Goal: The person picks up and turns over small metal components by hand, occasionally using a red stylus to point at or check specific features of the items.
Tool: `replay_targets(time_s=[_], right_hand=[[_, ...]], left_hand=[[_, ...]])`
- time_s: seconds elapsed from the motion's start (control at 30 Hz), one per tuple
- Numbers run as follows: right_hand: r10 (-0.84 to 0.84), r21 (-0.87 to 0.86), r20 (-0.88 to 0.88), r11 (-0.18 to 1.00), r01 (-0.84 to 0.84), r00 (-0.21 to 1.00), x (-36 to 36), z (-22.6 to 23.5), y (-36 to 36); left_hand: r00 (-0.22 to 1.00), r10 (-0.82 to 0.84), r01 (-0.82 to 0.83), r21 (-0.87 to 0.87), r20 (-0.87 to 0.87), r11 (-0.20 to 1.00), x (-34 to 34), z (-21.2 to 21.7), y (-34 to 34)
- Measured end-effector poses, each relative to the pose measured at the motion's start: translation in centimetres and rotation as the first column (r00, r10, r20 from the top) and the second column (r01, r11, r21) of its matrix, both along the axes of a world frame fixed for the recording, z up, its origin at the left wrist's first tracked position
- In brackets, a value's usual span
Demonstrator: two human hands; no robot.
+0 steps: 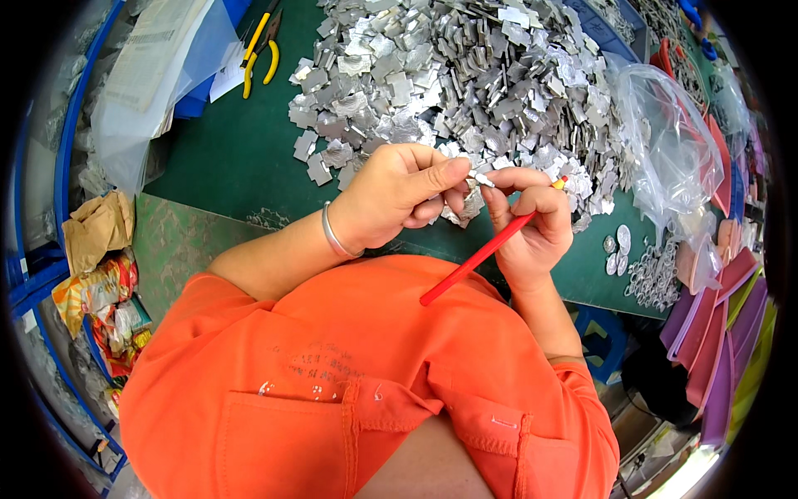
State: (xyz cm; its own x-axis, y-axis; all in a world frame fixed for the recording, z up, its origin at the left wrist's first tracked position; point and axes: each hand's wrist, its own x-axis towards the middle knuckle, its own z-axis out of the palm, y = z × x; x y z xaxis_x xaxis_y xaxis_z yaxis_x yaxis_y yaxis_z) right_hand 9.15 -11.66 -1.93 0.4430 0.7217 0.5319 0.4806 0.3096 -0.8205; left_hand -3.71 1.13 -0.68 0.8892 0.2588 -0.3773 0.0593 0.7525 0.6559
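My left hand (397, 195) pinches a small silver metal piece (482, 179) between thumb and fingertips, raised off the green mat (224, 158) so its edge faces the tool. My right hand (536, 220) is closed pen-style around a red-handled pick (478, 256), yellow end up by my knuckles at 1 o'clock, handle trailing to 7 o'clock over my orange shirt (357, 366), whether its tip touches the piece I cannot tell. The pile of silver pieces (465, 75) sits at 12 o'clock within easy reach, clear plastic bag (665, 150) at 2 o'clock, yellow-handled pliers (259, 51) at 11 o'clock, unused.
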Motion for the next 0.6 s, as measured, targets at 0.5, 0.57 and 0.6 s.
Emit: replay_targets(time_s=[0.5, 0.57, 0.6], right_hand=[[0.032, -0.034, -0.482, 0.998, -0.055, 0.875, -0.8, 0.4, 0.4], [0.003, -0.051, -0.575, 0.998, -0.039, 0.818, -1.0, 0.7, 0.5], [0.016, -0.042, -0.599, 0.998, -0.052, 0.800, -0.9, 0.7, 0.5]], left_hand=[[0.995, 0.079, -0.059, 0.317, -0.053, 0.946, 0.0, 0.2, -0.1], [0.996, 0.068, -0.048, 0.315, -0.051, 0.948, -0.2, 0.1, -0.1], [0.998, 0.055, -0.043, 0.275, -0.036, 0.961, -0.2, 0.0, 0.0]])
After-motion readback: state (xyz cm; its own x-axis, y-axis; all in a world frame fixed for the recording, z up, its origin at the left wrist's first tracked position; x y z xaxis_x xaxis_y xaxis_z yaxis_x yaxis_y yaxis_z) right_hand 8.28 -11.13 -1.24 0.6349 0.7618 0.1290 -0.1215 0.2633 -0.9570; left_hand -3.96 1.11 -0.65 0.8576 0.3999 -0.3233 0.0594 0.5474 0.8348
